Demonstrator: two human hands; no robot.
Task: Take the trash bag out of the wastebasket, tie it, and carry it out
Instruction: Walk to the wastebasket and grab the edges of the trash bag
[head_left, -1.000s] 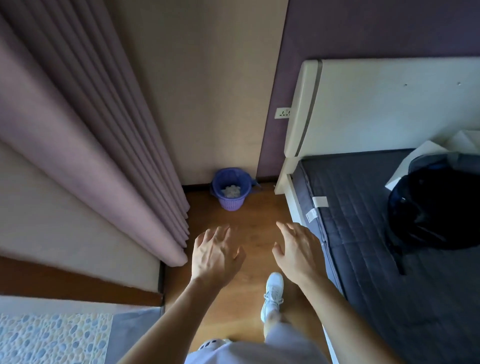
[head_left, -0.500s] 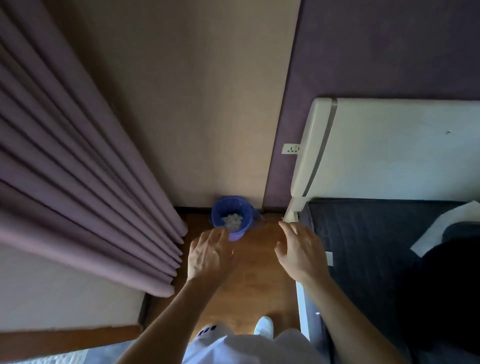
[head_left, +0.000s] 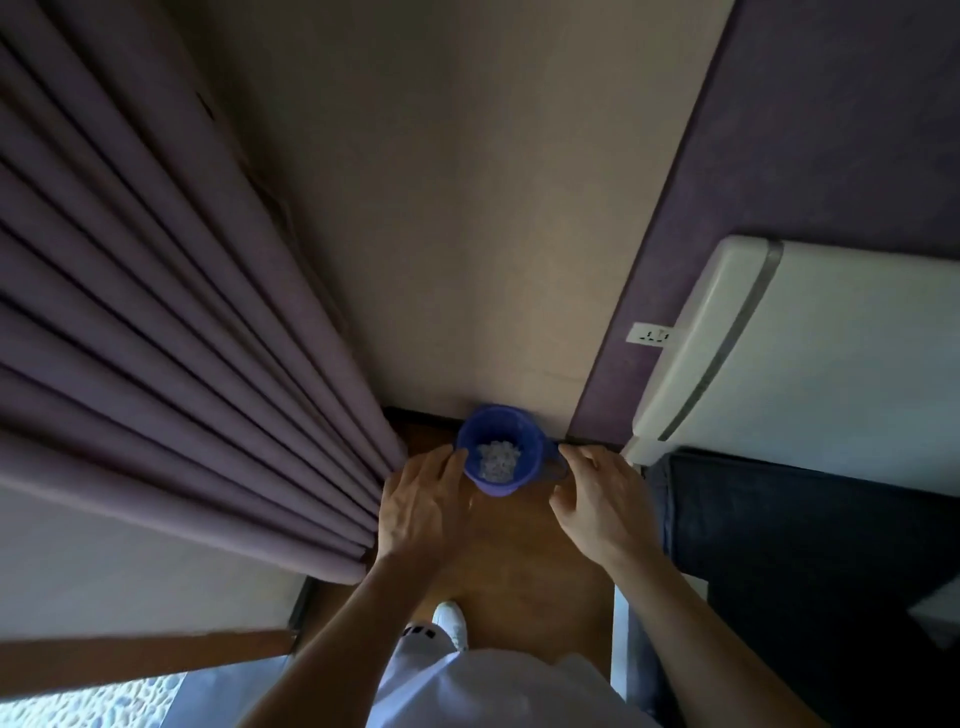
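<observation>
As the person has stepped closer, both hands now flank the wastebasket (head_left: 498, 449). Left hand (head_left: 421, 512) and right hand (head_left: 597, 501) have spread, empty fingers; the trash bag (head_left: 551, 461) remains ungripped.

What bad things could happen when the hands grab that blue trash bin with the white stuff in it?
1. The wastebasket stands tight in a corner between the curtain and the bed, so the left hand might snag the curtain.
2. The crumpled white trash lies loose at the bottom; a quick yank on the blue bag could tip the light bin and spill it on the floor.
3. Neither the left nor the right hand has a grip yet, so a pull could slip.
</observation>
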